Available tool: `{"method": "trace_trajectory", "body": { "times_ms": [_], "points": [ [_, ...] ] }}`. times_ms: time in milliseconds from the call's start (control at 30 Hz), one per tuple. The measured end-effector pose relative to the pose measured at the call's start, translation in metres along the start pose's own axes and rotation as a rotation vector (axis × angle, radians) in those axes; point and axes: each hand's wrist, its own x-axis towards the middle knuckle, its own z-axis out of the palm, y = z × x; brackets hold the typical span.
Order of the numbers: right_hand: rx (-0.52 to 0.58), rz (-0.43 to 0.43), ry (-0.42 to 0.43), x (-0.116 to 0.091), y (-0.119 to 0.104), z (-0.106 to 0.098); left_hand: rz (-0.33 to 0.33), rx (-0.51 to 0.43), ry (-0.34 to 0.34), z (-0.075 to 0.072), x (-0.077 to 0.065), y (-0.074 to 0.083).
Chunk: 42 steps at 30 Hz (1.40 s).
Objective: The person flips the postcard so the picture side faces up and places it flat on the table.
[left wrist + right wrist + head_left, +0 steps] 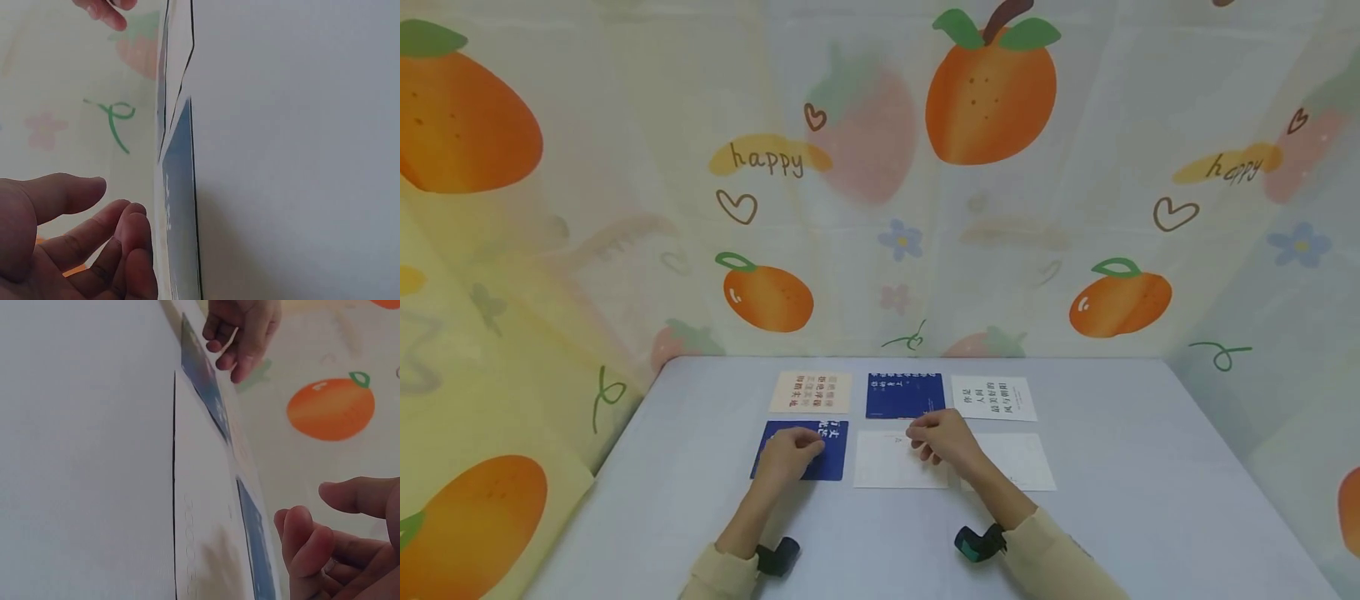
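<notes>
My left hand (787, 457) hovers over a dark blue card (835, 462) with white lettering, at the front left of two rows of cards. Its fingers are loosely bent, and the left wrist view shows nothing between thumb and fingertips. Close above the right part of a plain white card (887, 467) in the front middle is my right hand (946, 437). That hand's thumb (353, 494) stands apart from the curved fingers, with no object between them. Another white card (1026, 460) lies at the front right, partly hidden behind the right wrist.
Behind lie a cream card (810, 392) with brown characters, a blue card (906, 402) and a white card (992, 398) with dark characters. All rest on a white table (1150, 500). A fruit-patterned curtain (970, 283) rises behind the table's far edge.
</notes>
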Motion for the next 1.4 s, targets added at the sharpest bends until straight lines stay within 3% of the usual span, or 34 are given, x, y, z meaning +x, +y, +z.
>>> {"method": "trace_trajectory", "body": {
  "times_ms": [367,567,700,933,1400],
  "points": [
    [-0.013,0.079,0.058,-0.011,0.021,-0.024,0.015,0.022,-0.066,0.024,-0.001,0.018],
    [-0.101,0.082,0.091,-0.016,0.024,-0.029,0.008,0.051,-0.099,0.033,-0.003,0.025],
    [-0.129,0.086,0.091,-0.018,0.027,-0.028,-0.007,0.065,-0.111,0.036,-0.004,0.030],
    [-0.080,0.096,0.090,-0.021,0.029,-0.025,-0.009,0.045,-0.142,0.039,-0.006,0.036],
    [-0.041,0.101,0.090,-0.024,0.029,-0.025,-0.060,-0.082,-0.214,0.037,-0.007,0.038]
  ]
}}
